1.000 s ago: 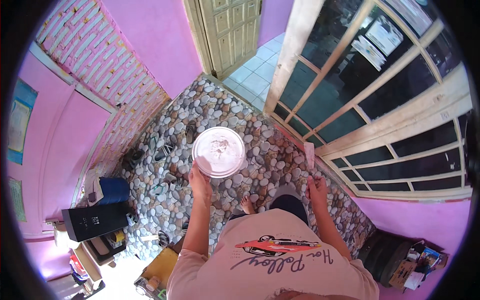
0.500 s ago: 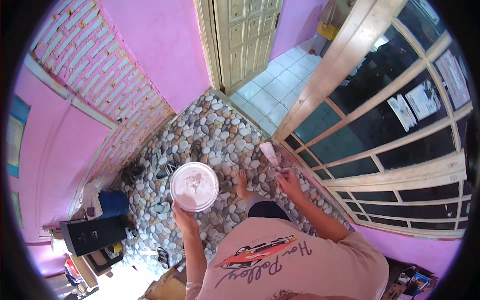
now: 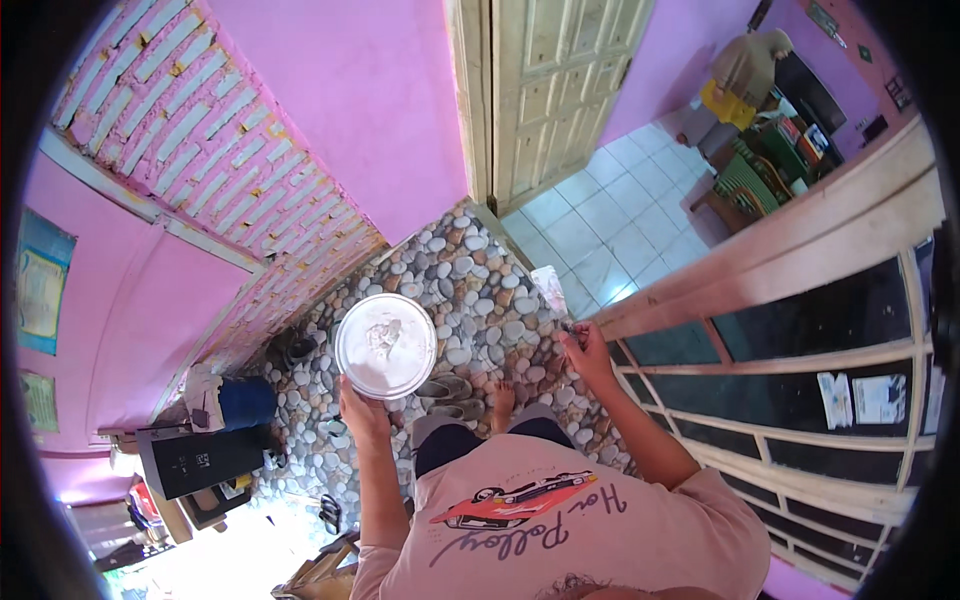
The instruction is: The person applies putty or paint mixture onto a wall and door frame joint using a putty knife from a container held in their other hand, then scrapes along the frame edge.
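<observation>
Left hand [image 3: 362,412] is gripping the near rim of a shallow white pan [image 3: 386,347], holding it roughly level above the pebble floor [image 3: 470,290]. The pan is carrying a thin spread of white paste with a lump near its middle; probably putty or plaster, though the view is too small to be sure. Right hand [image 3: 585,350] is clenching the handle of a flat scraper [image 3: 552,293], its pale blade reaching toward the wooden window frame [image 3: 760,270]. Risk: a one-handed hold at the rim is leaving the pan free to tilt, so paste could be sliding off onto the stones or the sandals [image 3: 450,395] just below.
</observation>
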`<act>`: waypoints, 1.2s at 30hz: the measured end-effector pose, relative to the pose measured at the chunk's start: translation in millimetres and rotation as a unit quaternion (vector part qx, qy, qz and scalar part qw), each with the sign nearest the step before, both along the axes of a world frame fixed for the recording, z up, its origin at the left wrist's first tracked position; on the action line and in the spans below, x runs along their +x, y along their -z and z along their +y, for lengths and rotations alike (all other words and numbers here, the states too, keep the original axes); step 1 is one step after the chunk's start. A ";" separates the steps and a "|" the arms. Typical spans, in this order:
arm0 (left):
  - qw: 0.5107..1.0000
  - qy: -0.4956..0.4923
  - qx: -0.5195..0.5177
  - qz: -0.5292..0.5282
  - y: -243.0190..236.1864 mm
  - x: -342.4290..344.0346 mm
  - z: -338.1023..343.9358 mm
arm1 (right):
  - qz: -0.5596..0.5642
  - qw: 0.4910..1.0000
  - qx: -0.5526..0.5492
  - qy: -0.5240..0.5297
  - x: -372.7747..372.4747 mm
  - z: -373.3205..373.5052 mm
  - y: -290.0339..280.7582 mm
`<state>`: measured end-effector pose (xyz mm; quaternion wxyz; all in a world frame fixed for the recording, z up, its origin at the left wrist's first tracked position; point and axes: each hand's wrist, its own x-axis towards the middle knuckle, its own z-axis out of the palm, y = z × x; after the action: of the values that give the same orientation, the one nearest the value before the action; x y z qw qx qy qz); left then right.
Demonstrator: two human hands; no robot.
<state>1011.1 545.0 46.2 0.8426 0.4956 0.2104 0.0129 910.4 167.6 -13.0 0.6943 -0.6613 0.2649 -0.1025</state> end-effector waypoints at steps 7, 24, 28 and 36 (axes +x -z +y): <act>0.998 0.006 -0.049 0.027 -4.2 30.1 -32.8 | 0.034 0.998 -0.047 0.000 15.8 -7.3 -11.9; 0.993 0.068 -0.095 0.028 44.0 138.0 22.7 | 0.036 0.998 -0.048 0.002 92.7 44.8 -27.9; 0.996 0.033 -0.077 0.034 3.3 135.4 44.1 | 0.027 0.998 -0.048 -0.033 118.0 84.4 -48.4; 0.997 -0.024 -0.070 0.015 33.0 110.4 99.0 | 0.044 0.989 -0.053 -0.134 140.2 131.1 -50.9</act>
<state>1121.5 644.0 13.3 0.8712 0.4306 0.2356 0.0108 1050.6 298.7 37.9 0.6533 -0.7307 0.1980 0.0066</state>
